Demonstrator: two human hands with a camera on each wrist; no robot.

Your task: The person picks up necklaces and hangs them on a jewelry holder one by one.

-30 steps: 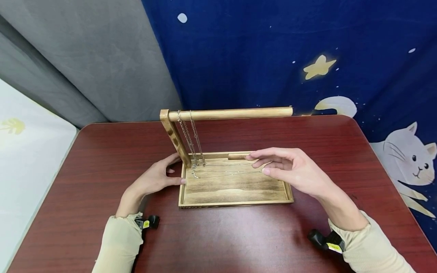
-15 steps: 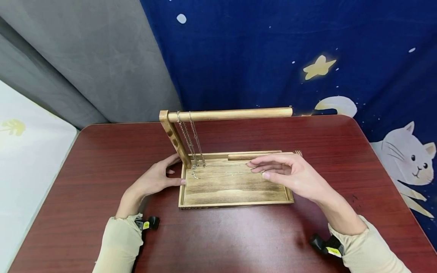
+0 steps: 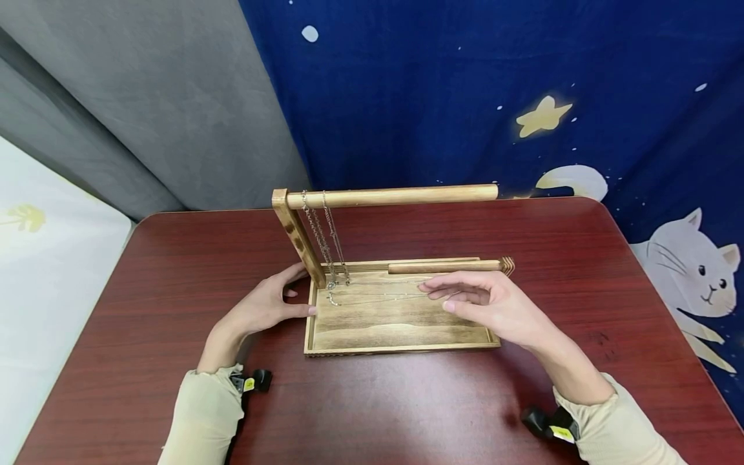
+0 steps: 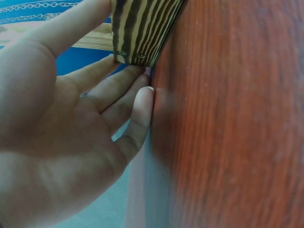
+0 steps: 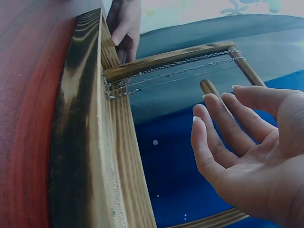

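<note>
A wooden jewelry stand with a tray base (image 3: 401,349) stands before me. Two chain necklaces (image 3: 317,234) hang from its upper bar (image 3: 407,196) near the left post (image 3: 299,240), and their lower ends reach into the tray. From there, thin strands (image 3: 395,298) stretch rightward along the tray floor. My left hand (image 3: 261,300) rests at the tray's left end, thumb on the rim, fingers extended along the outside. Above the tray's right part, my right hand (image 3: 500,303) hovers with loosely bent fingers. The right wrist view shows these fingers (image 5: 228,128) apart and holding nothing.
A shorter lower bar (image 3: 444,266) runs along the tray's back edge, just behind my right hand. The stand sits on a dark red table (image 3: 372,407). Behind the table hang a grey curtain (image 3: 174,97) and a blue patterned curtain (image 3: 418,97).
My right hand has moved down in the head view, towards the tray's front, uncovering the lower bar's right end. My left hand stays where it was.
</note>
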